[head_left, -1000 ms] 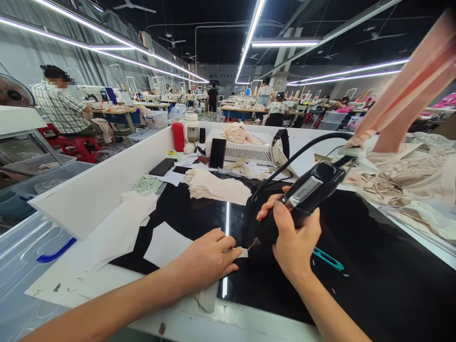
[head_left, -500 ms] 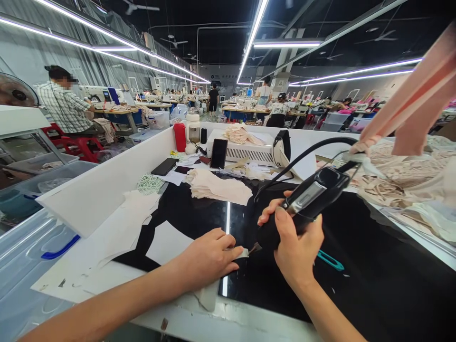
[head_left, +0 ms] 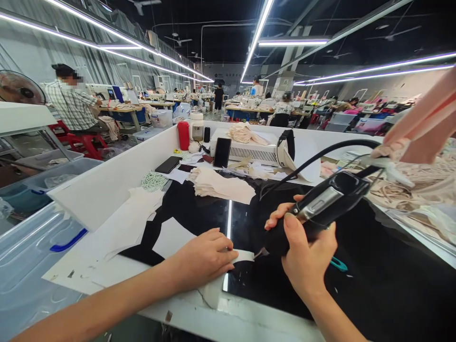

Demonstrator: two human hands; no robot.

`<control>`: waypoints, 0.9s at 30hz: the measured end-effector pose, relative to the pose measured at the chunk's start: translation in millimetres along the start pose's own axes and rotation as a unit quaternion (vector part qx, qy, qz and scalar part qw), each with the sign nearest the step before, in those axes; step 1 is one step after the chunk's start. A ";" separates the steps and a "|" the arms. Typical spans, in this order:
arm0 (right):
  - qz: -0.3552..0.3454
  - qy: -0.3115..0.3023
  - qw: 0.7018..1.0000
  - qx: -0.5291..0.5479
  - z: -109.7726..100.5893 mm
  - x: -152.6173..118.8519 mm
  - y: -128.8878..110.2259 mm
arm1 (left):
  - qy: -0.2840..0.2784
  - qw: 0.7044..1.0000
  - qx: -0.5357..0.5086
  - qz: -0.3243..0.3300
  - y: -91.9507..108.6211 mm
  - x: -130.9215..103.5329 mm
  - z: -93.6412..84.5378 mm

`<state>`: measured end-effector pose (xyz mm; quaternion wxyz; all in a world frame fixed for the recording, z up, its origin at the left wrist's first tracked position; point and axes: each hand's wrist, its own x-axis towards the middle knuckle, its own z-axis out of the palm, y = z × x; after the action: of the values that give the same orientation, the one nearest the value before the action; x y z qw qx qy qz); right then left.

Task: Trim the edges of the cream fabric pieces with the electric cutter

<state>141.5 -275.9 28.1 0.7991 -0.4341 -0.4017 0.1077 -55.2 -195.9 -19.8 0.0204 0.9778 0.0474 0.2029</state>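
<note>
The left hand (head_left: 206, 259) lies palm down; the partly hidden right hand (head_left: 308, 251) seems curled gripping.

Over there, the white worktop (head_left: 263, 319) carries a black sheet (head_left: 377, 285), with a cloth stack (head_left: 224, 184), pale strip (head_left: 244, 256) and teal tool (head_left: 339, 264) on it.

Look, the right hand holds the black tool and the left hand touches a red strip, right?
Almost: the strip is whitish, not red, as the head view shows. The left hand touches it, and the right hand holds the black tool.
</note>
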 end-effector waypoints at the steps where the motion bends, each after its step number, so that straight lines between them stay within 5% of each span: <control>1: 0.001 0.003 1.000 0.003 -0.3 -0.2 -0.1 | 0.005 1.000 0.000 -0.001 -0.1 -1.4 0.5; 27: 0.025 -0.003 0.998 0.064 26.1 4.2 5.5 | 0.046 0.999 0.002 -0.009 4.6 -1.1 11.1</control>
<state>126.1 -254.5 34.0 0.8211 -0.3917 -0.3854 0.1543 -51.4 -200.8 -30.2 0.0182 0.9671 0.0575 0.2470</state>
